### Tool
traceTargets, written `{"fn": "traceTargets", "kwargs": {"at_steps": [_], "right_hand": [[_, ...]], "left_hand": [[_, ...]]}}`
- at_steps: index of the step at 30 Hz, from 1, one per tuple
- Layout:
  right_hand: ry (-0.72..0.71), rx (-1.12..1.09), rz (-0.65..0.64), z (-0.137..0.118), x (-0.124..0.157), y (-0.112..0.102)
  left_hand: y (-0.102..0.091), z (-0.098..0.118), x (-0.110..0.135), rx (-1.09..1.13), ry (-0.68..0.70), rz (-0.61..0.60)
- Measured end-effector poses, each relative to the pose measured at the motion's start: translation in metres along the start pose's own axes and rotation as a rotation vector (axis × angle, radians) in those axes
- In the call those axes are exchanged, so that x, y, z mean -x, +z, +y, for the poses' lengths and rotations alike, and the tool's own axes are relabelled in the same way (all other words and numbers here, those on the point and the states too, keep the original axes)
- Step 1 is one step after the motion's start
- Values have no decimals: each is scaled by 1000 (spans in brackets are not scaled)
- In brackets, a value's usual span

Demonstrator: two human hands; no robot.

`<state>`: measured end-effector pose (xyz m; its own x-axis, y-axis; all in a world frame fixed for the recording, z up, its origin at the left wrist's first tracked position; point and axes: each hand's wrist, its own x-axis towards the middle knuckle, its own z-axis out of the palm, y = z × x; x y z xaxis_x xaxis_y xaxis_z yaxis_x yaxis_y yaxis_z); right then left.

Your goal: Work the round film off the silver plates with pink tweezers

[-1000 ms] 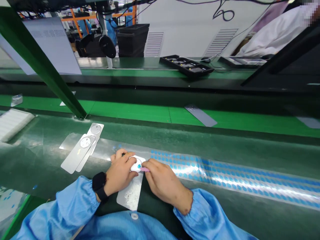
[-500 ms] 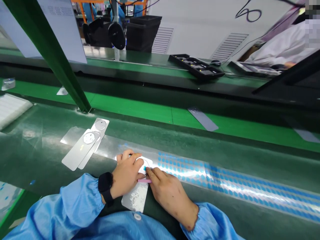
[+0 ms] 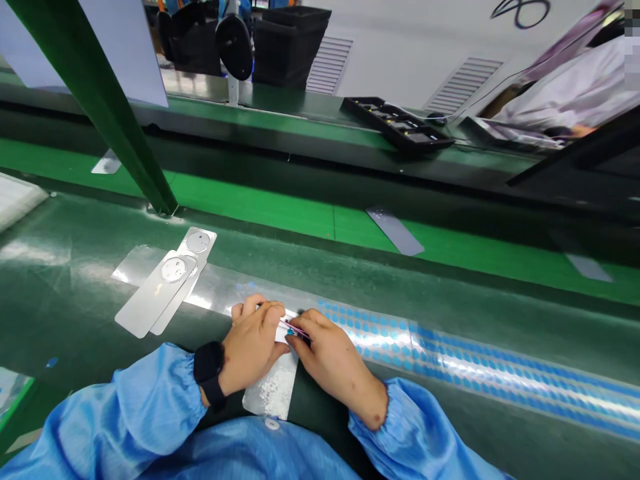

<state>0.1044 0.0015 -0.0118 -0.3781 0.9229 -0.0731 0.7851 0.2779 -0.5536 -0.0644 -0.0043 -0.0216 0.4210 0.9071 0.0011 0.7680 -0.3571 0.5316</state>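
**Pink tweezers lie slanted over a white piece, between 2 hands**

Just inside the near edge of the green work surface, the left hand and right hand meet. The left fingers are curled together and clamped around a small white piece, which they mostly hide, so its full shape cannot be made out. The right thumb and forefinger are closed together on the lower end of the tweezers. The tool's long axis runs from upper left to lower right, with its upper end at the left fingertips. The white piece sits under it, nearer the left hand. A tiny blue dot lies just below the tool, by the right fingertips. Whether the tweezer tips are shut is too small to tell.

Under both hands, a silver strip runs toward the near edge. A black watch circles the left wrist, above blue cuffs. Toward the left, 2 overlapping silver strips with round discs lie on the surface. Toward the right edge stretches clear film with rows of blue dots. Farther off sit a black parts tray and a co-worker's white sleeve.
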Motion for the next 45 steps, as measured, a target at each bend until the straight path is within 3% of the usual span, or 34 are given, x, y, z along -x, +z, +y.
{"fn": "traceTargets", "kwargs": {"at_steps": [10,24,33,45], "right_hand": [[110,25,-131,-13,-11,-8],[19,57,4,-4,0,5],[91,108,-30,-7,-2,1],[65,76,-64,-11,-4,-1]], "left_hand": [[2,0,0,17,-10,25],[3,-1,-1,10,-14,28],[3,-1,0,21,-16,38],[3,-1,0,20,-19,38]]}}
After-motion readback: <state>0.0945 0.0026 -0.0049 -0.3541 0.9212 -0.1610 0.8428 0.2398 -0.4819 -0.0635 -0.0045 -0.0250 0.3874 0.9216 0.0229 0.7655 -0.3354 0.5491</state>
